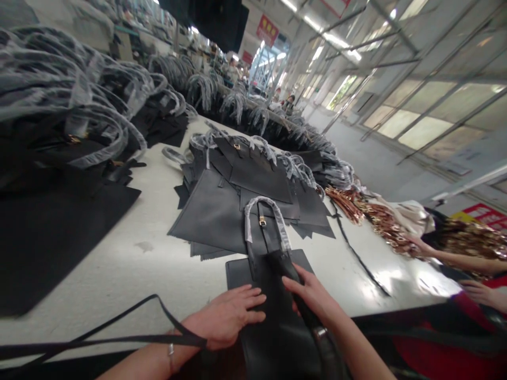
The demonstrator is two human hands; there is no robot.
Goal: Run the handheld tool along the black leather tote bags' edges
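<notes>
In front of me lies a black bag panel (273, 322) with a plastic-wrapped handle (249, 216) and a small gold buckle (262, 221) at its far end. My left hand (233, 314) rests flat at the panel's left edge, fingers stretched out and holding nothing. On the other side, my right hand (311, 290) is closed around a folded or rolled black edge of the bag piece. A silvery band shows on the black part below that hand; what it belongs to is unclear. Thin black straps (130, 340) cross my left wrist.
A stack of black panels (214, 206) with wrapped handles lies just ahead. Bigger piles (71, 132) rise on the left and along the back. At right, a co-worker's hand (420, 247) touches brown and gold strips (384, 224). A black cord (356, 253) lies on the white table (166, 274).
</notes>
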